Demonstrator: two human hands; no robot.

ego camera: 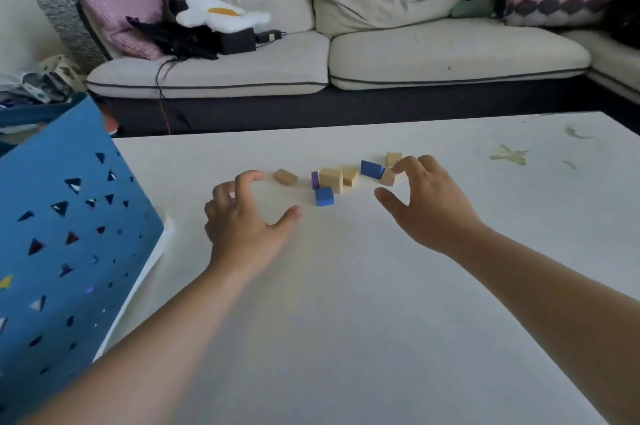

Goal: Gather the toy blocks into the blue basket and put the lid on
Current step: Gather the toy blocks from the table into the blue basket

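Eight-ish small tan, blue and purple toy blocks [330, 178] between my left hand [249, 220] and right hand [427, 199], both half-open, empty. Scoop too fast and some skid off the white desk [346, 303].

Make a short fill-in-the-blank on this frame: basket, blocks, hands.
1. The basket stands at the person's ____ side.
2. Its wall has ____-shaped holes.
3. The blocks lie on the table ____ the left hand and the right hand.
Missing: left; triangle; between.
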